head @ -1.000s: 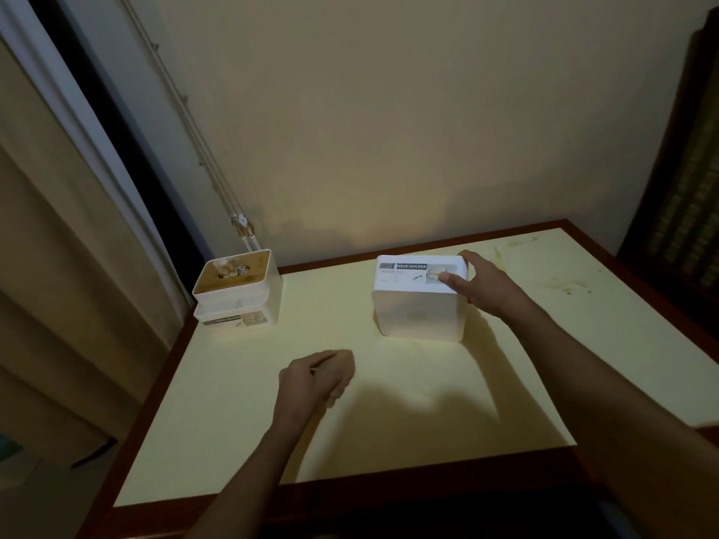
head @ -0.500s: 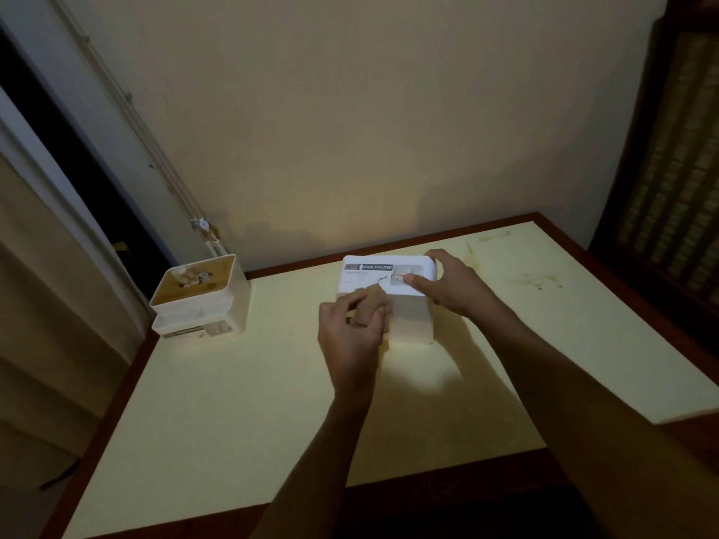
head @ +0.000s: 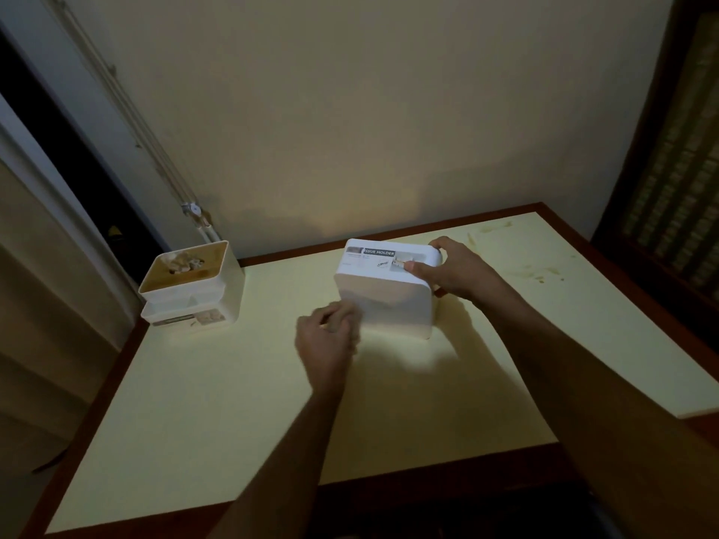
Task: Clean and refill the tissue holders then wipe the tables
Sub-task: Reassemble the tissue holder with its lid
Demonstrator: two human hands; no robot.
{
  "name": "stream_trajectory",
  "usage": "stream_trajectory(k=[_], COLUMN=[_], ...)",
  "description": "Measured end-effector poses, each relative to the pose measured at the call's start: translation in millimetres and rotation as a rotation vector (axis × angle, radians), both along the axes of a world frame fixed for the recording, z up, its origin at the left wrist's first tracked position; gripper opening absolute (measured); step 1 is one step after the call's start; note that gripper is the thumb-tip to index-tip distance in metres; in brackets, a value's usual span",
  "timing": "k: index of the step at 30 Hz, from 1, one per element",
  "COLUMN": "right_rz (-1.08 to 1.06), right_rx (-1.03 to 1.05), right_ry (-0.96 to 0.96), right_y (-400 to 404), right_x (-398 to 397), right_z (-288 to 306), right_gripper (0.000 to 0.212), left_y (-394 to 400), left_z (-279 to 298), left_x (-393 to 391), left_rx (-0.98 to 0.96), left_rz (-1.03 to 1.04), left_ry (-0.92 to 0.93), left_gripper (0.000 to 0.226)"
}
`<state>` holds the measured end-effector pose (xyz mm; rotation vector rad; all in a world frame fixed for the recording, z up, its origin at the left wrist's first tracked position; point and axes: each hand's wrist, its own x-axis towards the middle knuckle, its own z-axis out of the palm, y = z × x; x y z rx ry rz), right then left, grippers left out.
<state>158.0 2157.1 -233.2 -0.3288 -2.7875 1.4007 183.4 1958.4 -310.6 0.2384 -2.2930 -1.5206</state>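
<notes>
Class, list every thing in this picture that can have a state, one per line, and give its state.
white tissue holder: upturned, label side up, on the table
right hand: grips the holder's far right corner
left hand: fingers curled, at the holder's near left side; blurred
second holder: upright, open top, crumpled bits inside
table: stained at its far right

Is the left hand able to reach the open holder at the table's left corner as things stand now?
Probably yes. The left hand hovers beside the white tissue holder, and only bare table lies between it and the open holder. Whether it holds something is unclear.
</notes>
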Motion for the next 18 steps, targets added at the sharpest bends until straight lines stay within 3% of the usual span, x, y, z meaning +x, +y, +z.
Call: stream_trajectory(k=[2,6,9,15,18], right_rz=[0.006,0.006,0.006,0.013,0.009], right_rx=[0.003,0.027,0.028,0.048,0.049], right_ry=[0.003,-0.003,-0.006,0.033,0.037], right_y=[-1,-3,-3,-6,-8], right_x=[1,2,2,3,9], right_z=[0,3,1,-1,-2], right_gripper=[0.05,0.054,0.055,0.052,0.051], left_y=[-11,6,40,85,60], left_z=[-6,-17,-26,-35,-27], left_x=[-3,4,11,31,25], left_rx=[0.025,-0.025,-0.087,-0.348,-0.272], left_rz=[0.052,-0.106,-0.139,-0.411,-0.427], left_ry=[-0.038,-0.163,-0.127,0.065,-0.036], left_gripper=[0.01,0.023,0.015,0.005,0.021])
